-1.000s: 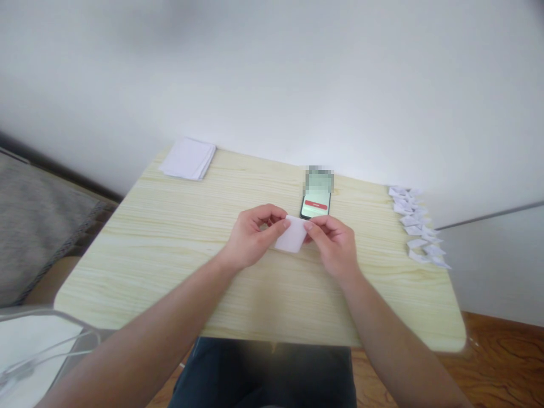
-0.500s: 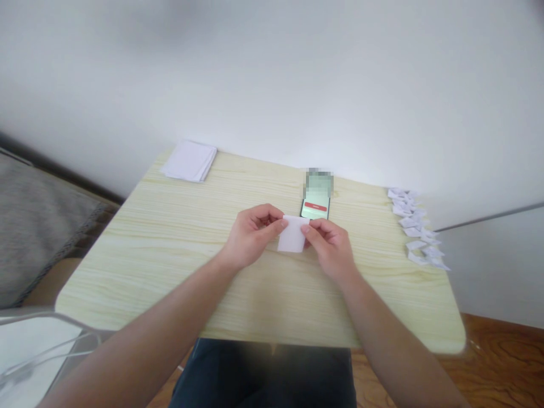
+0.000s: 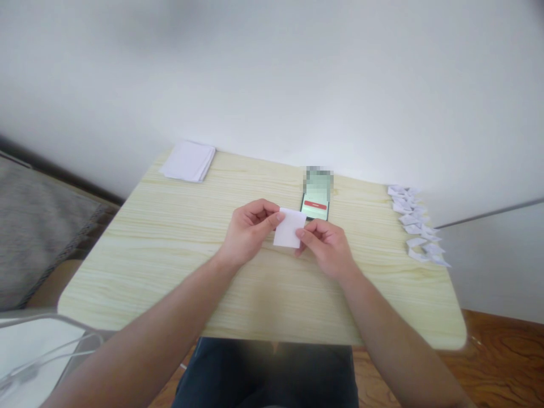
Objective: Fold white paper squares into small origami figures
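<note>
Both of my hands hold one small white paper sheet [image 3: 289,228] just above the middle of the light wooden table [image 3: 170,249]. My left hand [image 3: 249,232] pinches the sheet's upper left edge with thumb and fingertips. The right edge is pinched by my right hand [image 3: 325,246], fingers curled. The sheet looks flat and roughly square, tilted a little. A phone [image 3: 317,199] with a lit green screen lies on the table just behind the sheet.
A stack of white sheets [image 3: 188,160] lies at the table's far left corner. Several small folded white paper pieces [image 3: 414,226] are spread along the right edge. A white wall stands right behind the table. Wooden floor shows at lower right.
The sheet has lifted slightly and moved toward the phone. My right hand slid down along its right edge, and my left hand rose a little.
</note>
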Demonstrator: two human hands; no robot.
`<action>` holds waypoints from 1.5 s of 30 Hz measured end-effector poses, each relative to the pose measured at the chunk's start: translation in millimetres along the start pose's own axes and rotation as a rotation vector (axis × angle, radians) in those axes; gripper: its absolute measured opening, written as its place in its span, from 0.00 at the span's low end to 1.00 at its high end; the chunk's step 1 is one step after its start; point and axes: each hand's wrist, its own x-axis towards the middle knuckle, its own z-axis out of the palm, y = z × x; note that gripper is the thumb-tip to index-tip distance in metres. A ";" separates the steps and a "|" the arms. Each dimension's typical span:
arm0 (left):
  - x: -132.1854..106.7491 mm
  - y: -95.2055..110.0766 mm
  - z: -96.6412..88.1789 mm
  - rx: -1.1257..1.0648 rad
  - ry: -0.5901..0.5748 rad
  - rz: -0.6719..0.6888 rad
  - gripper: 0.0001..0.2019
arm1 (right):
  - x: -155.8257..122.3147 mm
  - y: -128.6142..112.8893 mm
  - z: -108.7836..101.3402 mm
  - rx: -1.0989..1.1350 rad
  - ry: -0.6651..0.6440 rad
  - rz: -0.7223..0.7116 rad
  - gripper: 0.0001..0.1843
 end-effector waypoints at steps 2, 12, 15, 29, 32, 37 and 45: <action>-0.4 -1.4 -0.3 -0.037 -0.066 -0.022 0.12 | 0.8 0.6 -0.9 0.013 0.005 0.003 0.15; -2.8 -1.6 0.9 -0.047 -0.174 -0.093 0.11 | 5.3 7.1 -2.8 0.178 0.046 -0.002 0.15; -2.5 -1.3 -0.3 -0.068 -0.209 -0.094 0.11 | 5.4 4.7 -3.0 0.185 0.055 -0.018 0.13; -3.7 -1.1 -4.1 -0.045 -0.216 -0.065 0.06 | 6.2 4.1 -7.2 0.473 -0.074 0.070 0.06; -4.4 -1.0 -3.9 0.036 -0.183 -0.007 0.07 | 7.8 3.3 -7.6 0.496 -0.075 0.103 0.08; -8.5 1.0 -0.4 0.255 -0.099 0.141 0.12 | 9.0 3.6 -6.2 0.454 -0.064 0.193 0.11; -9.6 5.1 -3.7 0.315 -0.347 0.257 0.12 | 6.4 -2.1 -6.5 0.210 0.093 0.067 0.09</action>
